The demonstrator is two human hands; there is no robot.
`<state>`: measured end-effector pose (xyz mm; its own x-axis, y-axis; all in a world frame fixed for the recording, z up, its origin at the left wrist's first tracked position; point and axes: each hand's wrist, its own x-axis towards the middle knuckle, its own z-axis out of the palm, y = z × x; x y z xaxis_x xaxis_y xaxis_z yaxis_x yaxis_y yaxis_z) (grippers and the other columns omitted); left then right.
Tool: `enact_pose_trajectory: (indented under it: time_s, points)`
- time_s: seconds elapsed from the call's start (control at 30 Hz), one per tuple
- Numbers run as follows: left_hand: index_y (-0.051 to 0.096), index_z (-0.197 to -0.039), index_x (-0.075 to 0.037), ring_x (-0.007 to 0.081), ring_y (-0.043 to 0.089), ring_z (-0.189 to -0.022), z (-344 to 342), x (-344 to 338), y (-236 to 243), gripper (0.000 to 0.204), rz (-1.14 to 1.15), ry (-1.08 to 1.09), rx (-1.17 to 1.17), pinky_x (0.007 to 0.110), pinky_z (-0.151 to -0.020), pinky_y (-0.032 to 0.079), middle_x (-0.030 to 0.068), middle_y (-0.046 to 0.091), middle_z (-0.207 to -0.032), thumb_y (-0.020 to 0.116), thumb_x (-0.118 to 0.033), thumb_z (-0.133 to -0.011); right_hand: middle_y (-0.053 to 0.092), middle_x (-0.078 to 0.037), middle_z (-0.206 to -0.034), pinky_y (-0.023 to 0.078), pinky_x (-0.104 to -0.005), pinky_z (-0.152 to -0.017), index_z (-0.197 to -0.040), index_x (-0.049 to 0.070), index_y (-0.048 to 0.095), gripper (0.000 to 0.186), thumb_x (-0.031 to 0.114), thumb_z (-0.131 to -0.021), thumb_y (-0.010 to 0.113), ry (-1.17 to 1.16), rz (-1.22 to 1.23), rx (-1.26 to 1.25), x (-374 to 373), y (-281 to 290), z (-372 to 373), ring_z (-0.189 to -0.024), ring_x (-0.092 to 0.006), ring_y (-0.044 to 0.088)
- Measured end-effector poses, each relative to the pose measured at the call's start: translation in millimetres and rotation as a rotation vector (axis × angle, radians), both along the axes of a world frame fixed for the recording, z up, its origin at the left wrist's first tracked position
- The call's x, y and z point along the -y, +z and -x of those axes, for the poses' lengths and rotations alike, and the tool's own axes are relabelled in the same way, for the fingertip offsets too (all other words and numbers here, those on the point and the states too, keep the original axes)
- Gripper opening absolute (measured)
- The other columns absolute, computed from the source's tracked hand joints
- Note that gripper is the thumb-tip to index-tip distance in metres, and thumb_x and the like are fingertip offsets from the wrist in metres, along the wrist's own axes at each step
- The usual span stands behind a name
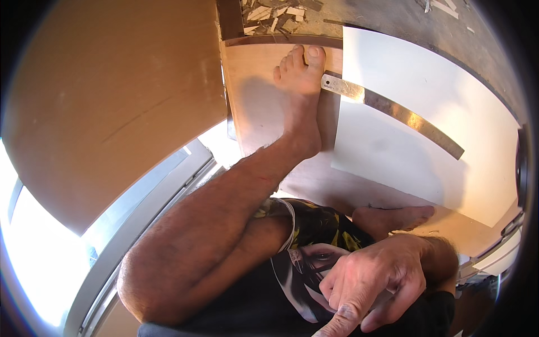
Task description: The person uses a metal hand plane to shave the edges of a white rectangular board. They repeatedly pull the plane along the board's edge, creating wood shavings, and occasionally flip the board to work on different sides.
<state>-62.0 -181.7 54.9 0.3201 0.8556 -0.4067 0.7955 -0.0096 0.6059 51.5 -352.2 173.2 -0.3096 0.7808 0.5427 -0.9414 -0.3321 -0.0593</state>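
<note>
My right hand (375, 275) hangs at the lower right, over the front of my dark printed shirt (314, 281). One finger stretches toward the lower edge and another digit stands apart from it, while other fingers are curled. Nothing shows in this hand. My left hand is out of view. Farther off, a steel ruler (404, 112) lies slantwise across a large white sheet (387, 146). Its near-left end, with a hole, touches or lies close beside my bare left foot (302, 73), which rests on a light wooden board (252, 90).
A large brown panel (123, 95) stands at the left, near a bright window frame (151, 208). Scraps and offcuts (281, 16) lie beyond the board on a worn dark surface. My other bare foot (393, 218) is tucked below the sheet's near edge. Dark objects (522, 168) line the right rim.
</note>
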Motion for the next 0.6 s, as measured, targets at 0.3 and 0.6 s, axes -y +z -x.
enact_pose_trajectory:
  time_s: [0.3,0.6]
  points:
    - [0.053,-0.132,-0.002,0.0355,0.051,-0.122,16,-6,-9,0.035,-0.286,-0.341,-0.131,0.045,-0.107,0.04,0.0185,0.057,-0.129,0.053,-0.016,-0.1,0.061,-0.008,-0.059,0.05,-0.0397,-0.059,-0.159,0.021,0.052,0.078,0.005,-0.083,0.061,-0.433,0.176,1.406,-21,-37,52,-0.05,-0.0289,0.059]
    - [0.051,-0.132,-0.005,0.0354,0.055,-0.119,22,-6,-19,0.04,-0.491,-0.567,-0.227,0.045,-0.102,0.044,0.0178,0.057,-0.126,0.061,0.002,-0.093,0.062,-0.004,-0.059,0.047,-0.0415,-0.059,-0.162,0.022,0.048,0.086,0.004,-0.079,0.064,-0.517,-0.023,1.653,-12,-38,66,-0.052,-0.0286,0.06]
